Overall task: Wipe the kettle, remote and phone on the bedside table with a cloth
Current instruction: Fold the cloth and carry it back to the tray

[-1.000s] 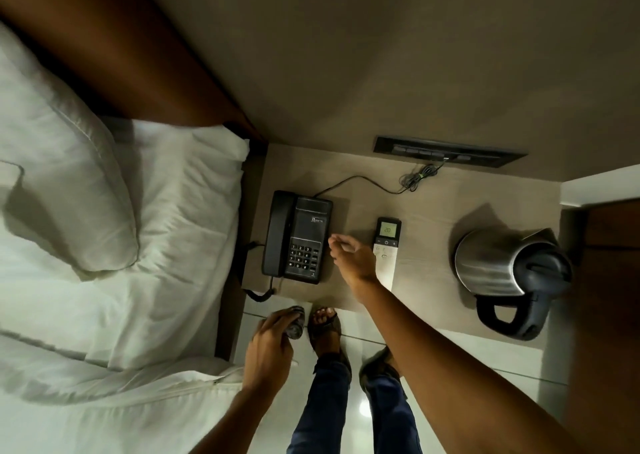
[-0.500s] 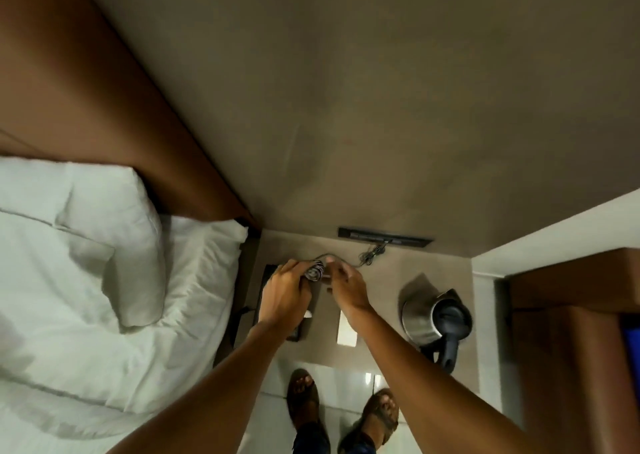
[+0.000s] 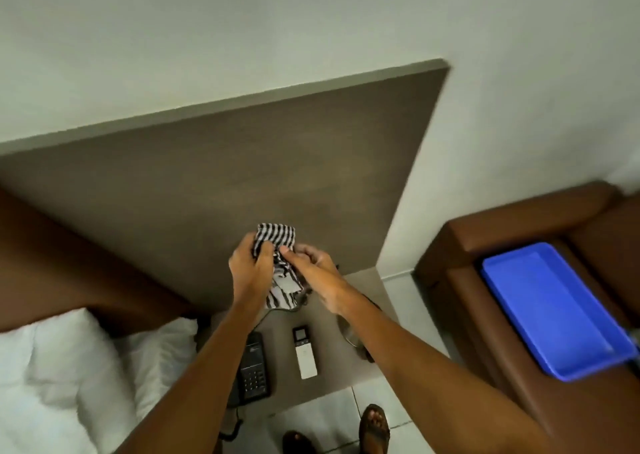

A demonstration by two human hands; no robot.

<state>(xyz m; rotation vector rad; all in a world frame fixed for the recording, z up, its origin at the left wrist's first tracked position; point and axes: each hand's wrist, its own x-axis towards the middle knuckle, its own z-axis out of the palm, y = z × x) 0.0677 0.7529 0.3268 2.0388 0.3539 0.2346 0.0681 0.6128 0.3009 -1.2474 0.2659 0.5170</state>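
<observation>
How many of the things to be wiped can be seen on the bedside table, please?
3. The phone lies at the table's left, partly under the left forearm. The remote lies beside it, to the right. The kettle stands farther right, mostly hidden by the right forearm.

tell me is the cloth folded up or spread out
Partly spread. Both hands, left and right, hold the striped cloth up; its upper part is stretched between them, and the rest hangs crumpled below.

— Where does the view look from?
— A single head camera, high above, facing steeply down and forward at the wall.
— How near?
— Arm's reach: the tabletop (image 3: pixel 332 318) sits low at centre, the bed (image 3: pixel 62 377) lower left, feet at the bottom edge.
</observation>
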